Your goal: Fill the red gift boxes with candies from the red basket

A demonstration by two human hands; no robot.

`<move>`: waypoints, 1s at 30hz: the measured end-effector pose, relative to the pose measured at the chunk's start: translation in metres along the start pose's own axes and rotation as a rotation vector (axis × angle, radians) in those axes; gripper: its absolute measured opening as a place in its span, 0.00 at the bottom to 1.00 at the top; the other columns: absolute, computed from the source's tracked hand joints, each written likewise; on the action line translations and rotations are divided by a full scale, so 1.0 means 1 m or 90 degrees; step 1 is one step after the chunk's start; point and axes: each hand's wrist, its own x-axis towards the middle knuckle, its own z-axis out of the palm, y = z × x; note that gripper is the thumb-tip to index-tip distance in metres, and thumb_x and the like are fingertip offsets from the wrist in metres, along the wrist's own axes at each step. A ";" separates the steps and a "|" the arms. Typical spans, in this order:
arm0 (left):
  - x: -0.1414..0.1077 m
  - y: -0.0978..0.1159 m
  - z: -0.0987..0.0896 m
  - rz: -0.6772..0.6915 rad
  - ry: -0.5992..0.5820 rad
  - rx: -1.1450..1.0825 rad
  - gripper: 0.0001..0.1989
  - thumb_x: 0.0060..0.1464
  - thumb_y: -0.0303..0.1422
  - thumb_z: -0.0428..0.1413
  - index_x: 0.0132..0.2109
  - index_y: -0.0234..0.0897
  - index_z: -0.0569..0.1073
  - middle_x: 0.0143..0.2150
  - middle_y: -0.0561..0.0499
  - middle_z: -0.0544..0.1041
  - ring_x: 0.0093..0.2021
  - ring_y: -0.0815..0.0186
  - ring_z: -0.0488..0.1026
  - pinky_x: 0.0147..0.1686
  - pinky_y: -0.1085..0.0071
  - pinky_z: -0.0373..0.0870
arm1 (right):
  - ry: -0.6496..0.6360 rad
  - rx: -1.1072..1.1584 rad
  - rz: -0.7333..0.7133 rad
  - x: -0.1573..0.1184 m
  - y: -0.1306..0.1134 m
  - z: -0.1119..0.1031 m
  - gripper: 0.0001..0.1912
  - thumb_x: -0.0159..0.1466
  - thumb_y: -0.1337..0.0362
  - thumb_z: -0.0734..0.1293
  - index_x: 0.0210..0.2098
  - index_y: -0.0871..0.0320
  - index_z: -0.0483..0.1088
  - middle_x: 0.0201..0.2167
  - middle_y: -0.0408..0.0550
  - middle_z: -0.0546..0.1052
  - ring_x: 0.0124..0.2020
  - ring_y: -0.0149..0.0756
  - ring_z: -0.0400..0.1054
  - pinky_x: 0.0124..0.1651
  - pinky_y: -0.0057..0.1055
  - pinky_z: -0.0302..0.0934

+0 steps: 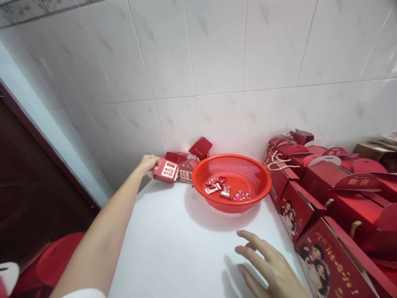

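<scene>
My left hand (148, 164) is closed on a small red cardboard box with white lettering panel (166, 170) at the white tabletop's (155, 231) far left corner. My right hand (266, 265), empty, fingers loosely spread, hovers nearer me than the round red plastic basket (232, 203).

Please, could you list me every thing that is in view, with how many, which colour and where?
Basket: one, red, far part of table
Wrapped sweets: several, red, pink and white, inside basket
Held box: one, red, left of basket
Other small boxes: a few, red, behind and beside basket
Large boxes: many overlapping, red, right
Cords: several, gold, on large boxes
Carton: one, brown, far right
Red items: count unclear, lower left
Table: one, white, centre
Tiled wall: one, whitish, behind
Door: one, dark brown, left
Left hand: one, on held box
Right hand: one, open, near side
</scene>
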 end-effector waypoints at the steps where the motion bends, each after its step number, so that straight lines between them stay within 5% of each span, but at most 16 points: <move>1: -0.001 0.000 -0.001 -0.011 0.001 0.002 0.08 0.46 0.28 0.62 0.36 0.32 0.76 0.25 0.50 0.76 0.29 0.61 0.76 0.30 0.67 0.76 | 0.001 -0.003 0.002 0.000 0.000 0.000 0.11 0.69 0.68 0.58 0.45 0.55 0.70 0.49 0.58 0.78 0.39 0.41 0.80 0.38 0.35 0.77; 5: -0.006 -0.003 -0.007 -0.053 0.001 0.024 0.06 0.57 0.31 0.59 0.33 0.32 0.73 0.25 0.54 0.73 0.26 0.68 0.73 0.30 0.70 0.73 | -0.001 -0.003 0.007 0.001 0.001 0.000 0.12 0.70 0.68 0.57 0.46 0.55 0.70 0.49 0.58 0.78 0.40 0.40 0.80 0.39 0.35 0.77; 10: -0.017 -0.002 -0.022 -0.044 -0.039 0.030 0.07 0.38 0.25 0.57 0.20 0.37 0.66 0.14 0.53 0.64 0.22 0.60 0.71 0.21 0.70 0.67 | 0.011 -0.007 0.005 0.001 0.001 0.000 0.12 0.70 0.67 0.56 0.47 0.55 0.70 0.50 0.59 0.78 0.42 0.41 0.80 0.40 0.36 0.77; 14: -0.033 0.015 -0.035 -0.023 -0.175 0.029 0.06 0.32 0.25 0.54 0.16 0.38 0.64 0.14 0.50 0.66 0.21 0.60 0.70 0.20 0.69 0.67 | -0.002 -0.002 0.011 0.000 0.001 -0.001 0.12 0.71 0.66 0.57 0.47 0.55 0.71 0.50 0.58 0.78 0.43 0.41 0.79 0.42 0.35 0.77; 19: -0.061 0.055 -0.049 0.067 -0.395 0.064 0.05 0.33 0.23 0.56 0.21 0.35 0.77 0.28 0.47 0.78 0.34 0.58 0.76 0.35 0.70 0.73 | -0.005 -0.007 0.021 -0.003 0.001 0.000 0.13 0.72 0.64 0.57 0.49 0.55 0.71 0.52 0.58 0.77 0.45 0.43 0.79 0.42 0.37 0.77; 24: -0.121 0.101 -0.045 0.341 -0.714 0.213 0.07 0.39 0.33 0.63 0.29 0.39 0.84 0.35 0.47 0.80 0.40 0.53 0.75 0.41 0.66 0.72 | -0.023 0.039 0.099 -0.002 0.002 -0.006 0.19 0.72 0.59 0.60 0.60 0.56 0.65 0.57 0.60 0.73 0.52 0.45 0.76 0.47 0.36 0.76; 30: -0.218 0.123 -0.031 0.494 -0.826 0.243 0.08 0.52 0.34 0.59 0.34 0.48 0.85 0.35 0.49 0.80 0.40 0.53 0.76 0.42 0.64 0.72 | 0.026 0.160 0.180 0.002 0.002 -0.019 0.25 0.73 0.57 0.60 0.68 0.51 0.57 0.65 0.58 0.64 0.60 0.44 0.68 0.56 0.40 0.70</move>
